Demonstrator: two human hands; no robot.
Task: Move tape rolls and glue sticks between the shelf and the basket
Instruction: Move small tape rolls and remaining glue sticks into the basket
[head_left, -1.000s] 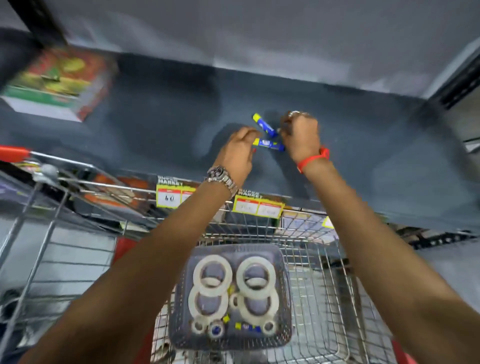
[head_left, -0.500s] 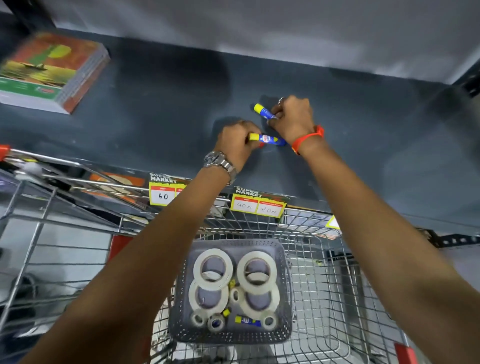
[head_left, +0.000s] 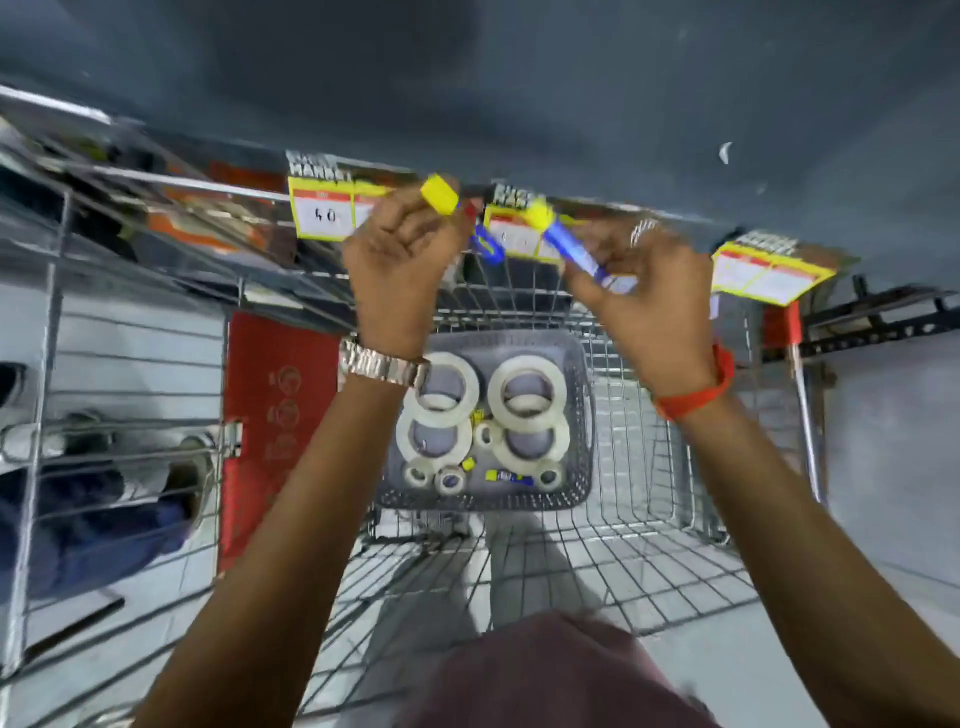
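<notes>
Two glue sticks are in the air above the basket, one in each hand. The left hand is closed around one glue stick, yellow cap up and away from the person, blue end showing below the fingers, long axis steeply tilted. The right hand pinches the second glue stick between thumb and fingertips, other fingers loosely spread; its yellow cap points up-left, its axis diagonal. Half a second ago both sticks were at the dark shelf; now the hands have drawn back to the shelf's front edge, over the wire cart. In the basket lie about four large tape rolls, several small ones, and at least one more glue stick, partly hidden.
</notes>
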